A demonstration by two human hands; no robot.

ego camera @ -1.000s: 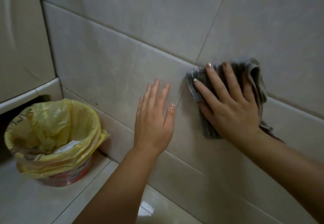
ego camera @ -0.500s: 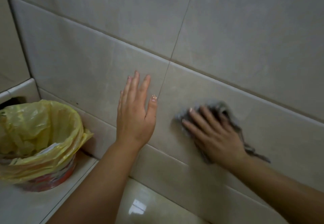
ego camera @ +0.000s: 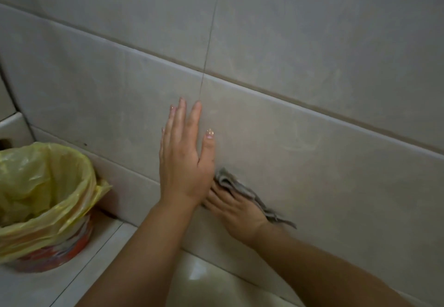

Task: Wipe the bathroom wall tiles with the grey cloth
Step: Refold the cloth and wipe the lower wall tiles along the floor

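Note:
Large beige wall tiles (ego camera: 300, 50) fill most of the view, with a raised band of tiles (ego camera: 312, 153) below them. My left hand (ego camera: 186, 160) rests flat on that band, fingers straight and pointing up beside a vertical grout line. My right hand (ego camera: 236, 208) presses the crumpled grey cloth (ego camera: 234, 184) against the lower part of the band with straight fingers. Its fingertips are hidden behind my left hand, and the cloth's tail trails out to the right of my wrist.
A round bin lined with a yellow plastic bag (ego camera: 40, 186) stands on a tiled ledge (ego camera: 72, 282) at the lower left, close to the wall corner. Glossy floor tile (ego camera: 216, 280) shows between my forearms.
My right hand has slid the cloth down and left along the wall, from the upper tile edge to just under my left hand. My left hand has stayed flat on the wall.

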